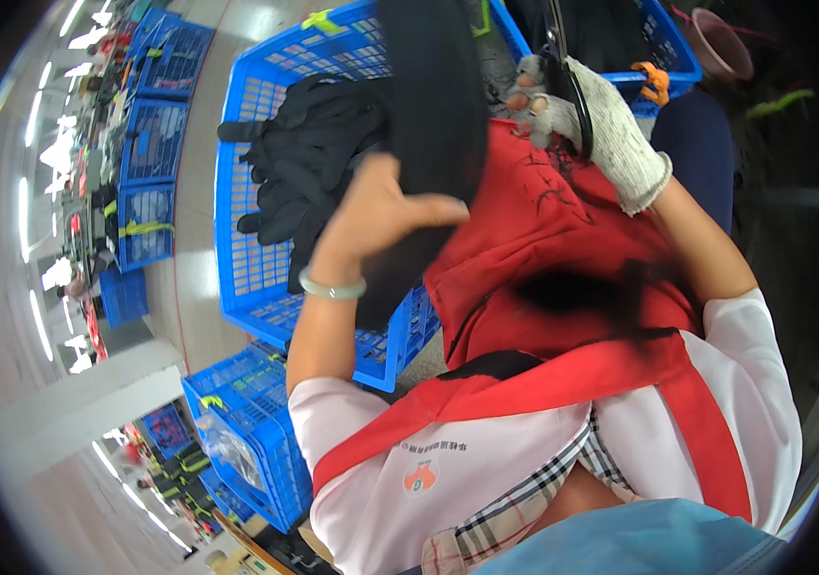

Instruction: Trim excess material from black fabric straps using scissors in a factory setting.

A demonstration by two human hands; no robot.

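My right hand [604,134] wears a white knitted glove with bare fingertips and is closed round dark-handled scissors [577,91], their blades pointing away. My left hand [371,216], bare with a pale bangle at the wrist, is blurred by motion. Its thumb sticks out over a large piece of black cloth [433,96], raised close to the camera and also blurred. The other fingers are smeared, so whether they grip the cloth is unclear. Beyond the left hand, a heap of black glove-like pieces [309,149] lies in a blue plastic basket [237,259].
Red cloth [496,240] with black thread scraps covers my lap. Another blue basket [673,72], with an orange tie, stands at the far right beside a pinkish tub [719,46]. Stacked blue crates [237,393] stand left of me, with more crates [151,144] across the aisle.
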